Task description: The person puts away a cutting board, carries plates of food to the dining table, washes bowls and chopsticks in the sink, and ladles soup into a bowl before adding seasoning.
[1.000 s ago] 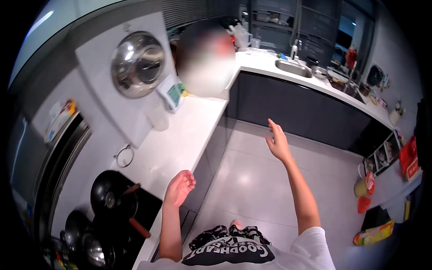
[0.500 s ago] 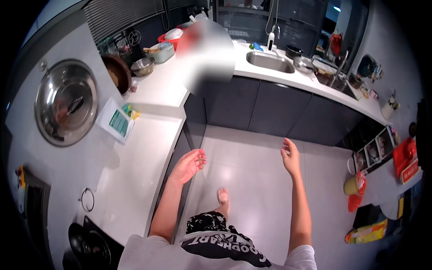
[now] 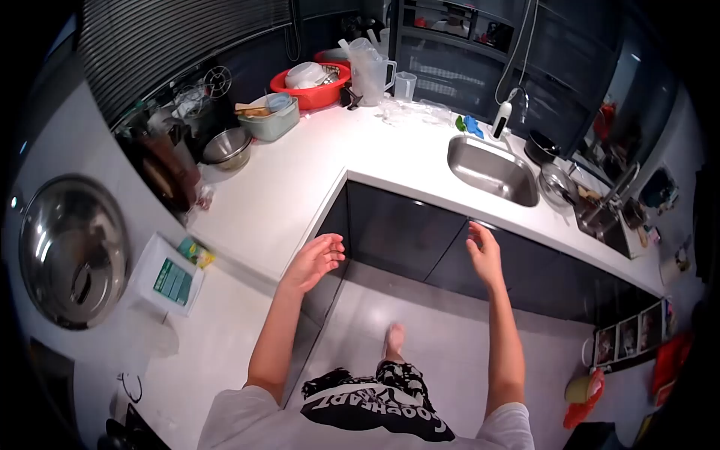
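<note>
Both of my hands are held out in front of me at about waist height, with nothing in them. My left hand [image 3: 316, 262] has its fingers apart and slightly curled, near the edge of the white countertop [image 3: 300, 187] on the left. My right hand [image 3: 484, 253] is raised before the dark cabinet doors [image 3: 405, 225], fingers loosely bent and apart. Neither hand touches anything. Beyond the right hand, a steel sink [image 3: 491, 196] is set in the counter, with a white faucet [image 3: 502, 120] behind it.
A red basin [image 3: 311, 96] with bowls, a plastic pitcher [image 3: 367, 75], a pale green tub [image 3: 274, 124] and a metal bowl [image 3: 227, 148] stand on the counter. A large steel lid [image 3: 73, 251] hangs at left. A bin [image 3: 583, 388] and a rack [image 3: 628, 335] stand at right.
I have stepped forward, and the counter corner and sink are nearer. My hands stay apart and empty. The red basin and pitcher now show clearly where a blur was.
</note>
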Tool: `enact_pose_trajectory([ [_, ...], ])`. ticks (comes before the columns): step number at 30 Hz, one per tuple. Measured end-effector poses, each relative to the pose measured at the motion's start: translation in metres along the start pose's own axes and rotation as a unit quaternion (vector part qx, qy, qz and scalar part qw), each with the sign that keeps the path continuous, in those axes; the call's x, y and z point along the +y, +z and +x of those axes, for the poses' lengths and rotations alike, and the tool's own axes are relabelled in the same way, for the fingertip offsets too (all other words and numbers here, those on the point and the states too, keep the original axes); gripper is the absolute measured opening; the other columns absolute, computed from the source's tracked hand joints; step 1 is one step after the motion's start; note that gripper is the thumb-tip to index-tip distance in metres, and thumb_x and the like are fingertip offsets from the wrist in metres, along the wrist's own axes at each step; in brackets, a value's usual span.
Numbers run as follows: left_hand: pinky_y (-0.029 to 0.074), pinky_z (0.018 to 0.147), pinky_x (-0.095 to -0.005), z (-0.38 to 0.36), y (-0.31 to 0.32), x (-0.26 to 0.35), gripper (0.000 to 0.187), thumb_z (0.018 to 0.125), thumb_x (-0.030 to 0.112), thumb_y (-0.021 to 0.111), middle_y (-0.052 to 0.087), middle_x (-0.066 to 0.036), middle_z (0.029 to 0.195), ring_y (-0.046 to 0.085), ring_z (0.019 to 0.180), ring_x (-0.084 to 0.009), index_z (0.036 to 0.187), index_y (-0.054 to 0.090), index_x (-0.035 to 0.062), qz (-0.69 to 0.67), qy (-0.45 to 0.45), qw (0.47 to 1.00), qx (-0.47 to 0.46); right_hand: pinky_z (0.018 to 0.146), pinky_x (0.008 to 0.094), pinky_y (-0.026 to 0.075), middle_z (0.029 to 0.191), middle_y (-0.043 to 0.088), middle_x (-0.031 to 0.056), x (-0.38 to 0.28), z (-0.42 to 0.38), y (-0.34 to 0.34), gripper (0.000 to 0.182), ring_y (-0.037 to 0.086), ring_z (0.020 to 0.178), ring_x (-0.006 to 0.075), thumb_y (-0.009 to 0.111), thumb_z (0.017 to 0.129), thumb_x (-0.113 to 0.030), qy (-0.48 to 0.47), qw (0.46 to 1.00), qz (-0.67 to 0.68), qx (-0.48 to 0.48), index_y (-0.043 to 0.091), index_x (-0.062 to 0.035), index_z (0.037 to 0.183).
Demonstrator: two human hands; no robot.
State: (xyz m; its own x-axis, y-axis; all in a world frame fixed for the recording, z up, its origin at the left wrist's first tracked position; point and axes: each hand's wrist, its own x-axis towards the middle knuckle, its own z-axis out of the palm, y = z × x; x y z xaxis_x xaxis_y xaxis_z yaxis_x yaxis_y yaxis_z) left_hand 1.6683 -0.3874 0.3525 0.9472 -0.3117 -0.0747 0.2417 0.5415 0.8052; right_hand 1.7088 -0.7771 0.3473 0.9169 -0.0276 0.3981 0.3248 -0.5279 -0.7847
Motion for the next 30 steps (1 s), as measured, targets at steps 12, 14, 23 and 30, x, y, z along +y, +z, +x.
enact_pose_trajectory([
  [12,0.046,0.069,-0.0245,0.271,-0.073,0.072,0.023,0.093,0.021,0.047,0.059,-0.006,0.091,0.058,0.081,-0.0155,0.106,0.053,0.0027,-0.017,0.057,0.994,0.092,0.072,0.0324,0.051,0.109,0.058,0.0145,0.078,0.352,0.138,0.036,0.060,0.094,0.0228,0.053,0.081,-0.001,-0.062,0.989,0.061,-0.122,0.053,-0.0024,0.117],
  [14,0.047,0.068,-0.0247,0.300,-0.086,0.090,0.023,0.093,0.021,0.048,0.058,-0.006,0.091,0.058,0.081,-0.0151,0.106,0.053,0.0026,-0.011,0.070,0.990,0.120,0.072,0.0328,0.051,0.109,0.057,0.0143,0.084,0.399,0.175,0.036,0.060,0.094,0.0227,0.054,0.081,-0.001,-0.064,0.983,0.084,-0.152,0.053,-0.0028,0.117],
  [23,0.044,0.070,-0.0223,0.447,-0.202,0.197,0.026,0.092,0.024,0.051,0.057,-0.003,0.094,0.056,0.086,-0.0120,0.109,0.054,0.0043,0.082,0.057,0.970,0.222,0.072,0.0312,0.050,0.109,0.058,0.0148,0.060,0.561,0.355,0.039,0.061,0.093,0.0231,0.056,0.080,-0.002,-0.126,0.953,0.112,-0.251,0.051,-0.0026,0.119],
  [30,0.036,0.049,-0.0205,0.607,-0.307,0.317,0.015,0.089,0.020,0.052,0.049,0.002,0.070,0.045,0.059,-0.0057,0.091,0.057,0.0053,0.200,0.120,0.917,0.322,0.080,0.0322,0.048,0.109,0.057,0.0163,0.024,0.688,0.508,0.043,0.059,0.095,0.0252,0.056,0.080,-0.003,-0.247,0.925,0.096,-0.273,0.047,0.0019,0.121],
])
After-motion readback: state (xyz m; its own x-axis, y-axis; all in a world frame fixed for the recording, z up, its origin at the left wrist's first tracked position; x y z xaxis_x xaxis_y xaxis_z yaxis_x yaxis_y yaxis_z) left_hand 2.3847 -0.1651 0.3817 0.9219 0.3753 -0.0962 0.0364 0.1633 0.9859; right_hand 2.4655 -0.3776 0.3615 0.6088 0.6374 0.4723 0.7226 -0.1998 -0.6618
